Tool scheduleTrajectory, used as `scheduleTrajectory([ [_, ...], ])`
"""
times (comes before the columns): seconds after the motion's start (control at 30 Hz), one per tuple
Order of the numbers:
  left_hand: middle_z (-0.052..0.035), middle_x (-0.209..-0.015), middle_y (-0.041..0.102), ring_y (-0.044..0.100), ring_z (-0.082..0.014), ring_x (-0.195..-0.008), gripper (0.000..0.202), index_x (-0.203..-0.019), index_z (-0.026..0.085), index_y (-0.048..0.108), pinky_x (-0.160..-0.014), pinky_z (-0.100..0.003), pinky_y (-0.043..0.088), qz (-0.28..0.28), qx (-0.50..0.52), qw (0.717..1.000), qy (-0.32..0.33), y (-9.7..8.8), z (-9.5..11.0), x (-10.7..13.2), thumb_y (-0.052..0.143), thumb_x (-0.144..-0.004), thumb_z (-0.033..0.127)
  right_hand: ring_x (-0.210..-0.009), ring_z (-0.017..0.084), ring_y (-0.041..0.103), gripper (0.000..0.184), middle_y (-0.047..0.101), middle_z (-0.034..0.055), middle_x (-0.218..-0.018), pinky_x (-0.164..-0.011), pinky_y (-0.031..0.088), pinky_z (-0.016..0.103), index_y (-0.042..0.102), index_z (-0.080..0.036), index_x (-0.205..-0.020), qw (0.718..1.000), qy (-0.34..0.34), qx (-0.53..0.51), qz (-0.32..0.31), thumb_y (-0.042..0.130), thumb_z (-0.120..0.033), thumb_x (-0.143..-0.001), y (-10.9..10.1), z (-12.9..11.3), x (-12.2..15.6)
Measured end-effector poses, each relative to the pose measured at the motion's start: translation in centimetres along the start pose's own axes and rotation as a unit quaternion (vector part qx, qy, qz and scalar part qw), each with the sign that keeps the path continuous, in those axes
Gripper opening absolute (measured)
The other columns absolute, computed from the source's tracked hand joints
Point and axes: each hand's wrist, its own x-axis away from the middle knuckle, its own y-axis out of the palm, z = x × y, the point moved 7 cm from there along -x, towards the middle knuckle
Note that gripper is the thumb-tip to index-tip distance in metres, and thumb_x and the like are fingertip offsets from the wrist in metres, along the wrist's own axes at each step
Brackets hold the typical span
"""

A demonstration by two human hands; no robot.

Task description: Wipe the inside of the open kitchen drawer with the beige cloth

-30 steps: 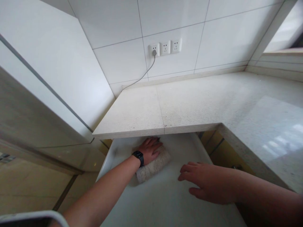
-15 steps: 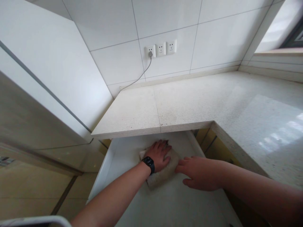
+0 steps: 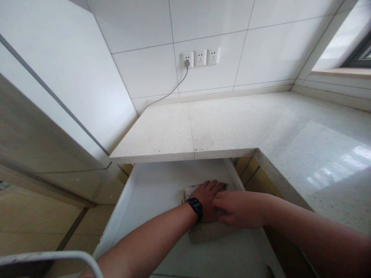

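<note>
In the head view, a folded greyish-beige cloth (image 3: 203, 233) lies on the bottom of a pulled-out white drawer (image 3: 156, 189). My left hand (image 3: 206, 199), with a black watch on its wrist, is spread flat on top of the cloth. Its fingers point toward the back right of the drawer. My right hand (image 3: 242, 208) comes in from the right and rests against the left hand, fingers stretched out and partly overlapping it. No grasped thing shows in it. Both hands cover the middle of the cloth.
A speckled pale countertop (image 3: 232, 123) overhangs the drawer's back and runs along its right side. Three wall sockets (image 3: 199, 58) sit above, one with a grey plugged-in cord (image 3: 183, 79). A white cabinet (image 3: 72, 69) stands left. A curved white rail (image 3: 69, 255) crosses the lower left.
My left hand has slid right across the drawer bottom together with the cloth. It now meets my right hand, which stays at nearly the same place. The camera view has shifted slightly.
</note>
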Motion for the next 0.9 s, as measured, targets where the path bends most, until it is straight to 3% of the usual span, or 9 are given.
scheduleTrajectory([
  [0.23, -0.0025, -0.16, 0.028, 0.023, -0.0293, -0.145, 0.068, -0.146, 0.029, 0.038, -0.119, -0.047, 0.023, -0.029, 0.008, 1.0, 0.01, 1.5, -0.7, -2.2, 0.052, -0.087, 0.061, -0.112, 0.032, 0.061, 0.042, 0.067, 0.0141, -0.12, -0.095, 0.046, 0.045, 0.065, -0.018, -0.122, 1.0, 0.002, -0.014, 0.004, 0.059, -0.032, -0.083, -0.1, 0.4, 0.5],
  [0.47, -0.0012, -0.157, 0.035, 0.025, -0.022, -0.146, 0.05, -0.15, 0.028, 0.032, -0.119, -0.045, 0.024, -0.059, -0.003, 0.998, 0.017, 3.7, -3.0, -6.4, 0.033, -0.101, 0.035, -0.108, 0.031, 0.064, 0.044, 0.067, 0.015, -0.119, -0.091, 0.048, 0.045, 0.064, -0.018, -0.124, 1.0, 0.004, -0.001, 0.0, 0.059, -0.035, -0.084, -0.3, 0.6, 0.9],
  [0.7, -0.001, -0.155, 0.04, 0.032, -0.0244, -0.142, 0.055, -0.145, 0.029, 0.038, -0.118, -0.044, 0.025, -0.013, 0.025, 1.0, 0.004, 2.3, -3.7, -7.3, 0.045, -0.095, 0.051, -0.107, 0.032, 0.064, 0.045, 0.067, 0.016, -0.117, -0.09, 0.049, 0.046, 0.065, -0.018, -0.123, 1.0, -0.009, 0.025, 0.004, 0.059, -0.041, -0.084, 0.0, 0.7, 0.9],
  [0.9, -0.0011, -0.15, 0.045, 0.037, -0.0247, -0.138, 0.053, -0.14, 0.028, 0.045, -0.116, -0.045, 0.029, 0.014, 0.042, 0.999, 0.0, 0.6, -4.2, -7.8, 0.05, -0.091, 0.047, -0.106, 0.033, 0.064, 0.043, 0.067, 0.0159, -0.115, -0.089, 0.05, 0.046, 0.065, -0.017, -0.12, 1.0, 0.002, 0.022, -0.006, 0.057, -0.04, -0.085, -0.2, 0.6, 1.1],
])
